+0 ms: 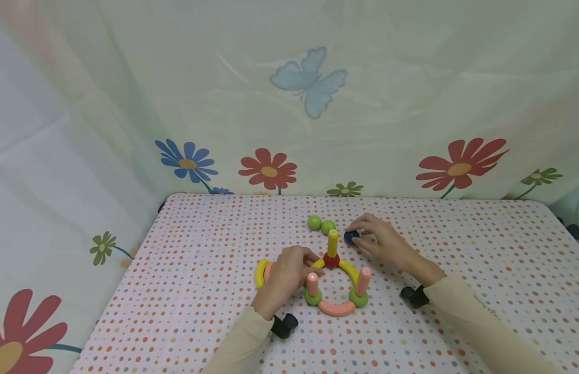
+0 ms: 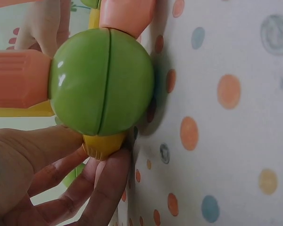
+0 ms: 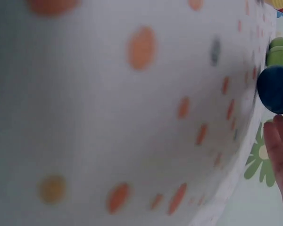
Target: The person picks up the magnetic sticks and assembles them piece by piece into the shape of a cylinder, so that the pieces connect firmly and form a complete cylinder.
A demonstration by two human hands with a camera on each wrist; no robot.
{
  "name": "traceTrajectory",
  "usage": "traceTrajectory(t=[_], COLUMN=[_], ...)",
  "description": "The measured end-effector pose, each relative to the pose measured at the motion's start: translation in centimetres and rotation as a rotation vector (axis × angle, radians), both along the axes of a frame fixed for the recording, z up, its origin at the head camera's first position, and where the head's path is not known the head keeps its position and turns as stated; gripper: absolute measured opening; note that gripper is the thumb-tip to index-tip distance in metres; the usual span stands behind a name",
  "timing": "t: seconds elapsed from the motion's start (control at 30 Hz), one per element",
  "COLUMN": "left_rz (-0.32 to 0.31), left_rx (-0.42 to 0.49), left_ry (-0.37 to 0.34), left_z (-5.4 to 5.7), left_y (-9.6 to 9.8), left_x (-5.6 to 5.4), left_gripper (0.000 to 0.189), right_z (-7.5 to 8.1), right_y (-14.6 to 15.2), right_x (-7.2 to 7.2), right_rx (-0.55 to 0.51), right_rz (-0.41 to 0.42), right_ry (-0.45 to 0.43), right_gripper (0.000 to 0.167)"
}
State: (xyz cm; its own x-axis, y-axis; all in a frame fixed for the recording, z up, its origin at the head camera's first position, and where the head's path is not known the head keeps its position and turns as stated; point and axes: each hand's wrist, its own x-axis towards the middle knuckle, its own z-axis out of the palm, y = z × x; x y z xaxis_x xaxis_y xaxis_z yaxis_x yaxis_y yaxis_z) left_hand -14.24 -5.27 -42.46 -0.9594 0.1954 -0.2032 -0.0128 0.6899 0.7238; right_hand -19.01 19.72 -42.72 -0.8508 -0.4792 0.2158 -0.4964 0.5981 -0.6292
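Observation:
A ring of curved sticks and balls lies on the table, with a red ball (image 1: 331, 260) at the back and green balls (image 1: 312, 297) at the front corners. An upright yellow stick (image 1: 333, 243) rises from the red ball, and pink sticks (image 1: 363, 281) stand on the green ones. My left hand (image 1: 287, 272) pinches the yellow curved stick (image 2: 104, 146) at the ring's left side, next to a green ball (image 2: 103, 82). Behind the ring, my right hand (image 1: 380, 241) holds a dark blue ball (image 1: 351, 237) between thumb and fingers; the right wrist view shows fingertips (image 3: 279, 123) against this ball.
Two loose green balls (image 1: 321, 224) sit behind the ring, left of the blue one. Partly hidden by my left hand, a yellow curved stick (image 1: 260, 273) lies beside a pink one (image 1: 268, 270). A flowered cloth backdrop (image 1: 373, 124) hangs behind the dotted table (image 1: 200, 291).

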Motion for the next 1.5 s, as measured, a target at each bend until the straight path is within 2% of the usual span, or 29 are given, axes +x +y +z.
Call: traceTrajectory(t=[0.23, 0.43, 0.57, 0.67, 0.8, 0.93, 1.1, 1.2, 1.33, 1.5], left_rz=[-0.005, -0.005, 0.001, 0.005, 0.004, -0.002, -0.003, -0.001, 0.0, -0.003], left_rx=[0.016, 0.017, 0.024, 0.029, 0.034, 0.04, 0.046, 0.049, 0.049, 0.044], left_ry=[0.0, 0.019, 0.008, 0.001, 0.003, 0.01, 0.014, 0.012, 0.0, -0.001], left_z=[0.0, 0.1, 0.1, 0.1, 0.2, 0.2, 0.2, 0.3, 0.3, 0.2], left_y=[0.0, 0.0, 0.0, 0.1, 0.1, 0.1, 0.0, -0.1, -0.1, 0.0], left_x=[0.1, 0.1, 0.1, 0.1, 0.1, 0.2, 0.2, 0.2, 0.2, 0.2], left_gripper=[0.024, 0.023, 0.023, 0.024, 0.025, 0.025, 0.025, 0.024, 0.022, 0.022], right_z=[0.1, 0.1, 0.2, 0.4, 1.7, 4.4, 8.4, 10.0, 10.5, 9.9], right_y=[0.2, 0.7, 0.9, 0.9, 0.9, 0.4, -1.2, -2.2, -3.3, -3.7], right_x=[0.5, 0.5, 0.4, 0.4, 0.4, 0.4, 0.4, 0.4, 0.5, 0.8], right_rx=[-0.01, 0.01, 0.009, 0.009, -0.03, -0.113, -0.181, -0.168, -0.099, -0.01], right_rz=[-0.007, 0.03, 0.065, 0.051, 0.021, 0.026, 0.135, 0.219, 0.269, 0.256], right_ry=[-0.038, -0.095, -0.095, -0.096, -0.086, -0.01, 0.096, 0.114, 0.082, 0.046], right_gripper=[0.023, 0.032, 0.035, 0.034, 0.034, 0.034, 0.038, 0.038, 0.036, 0.037])
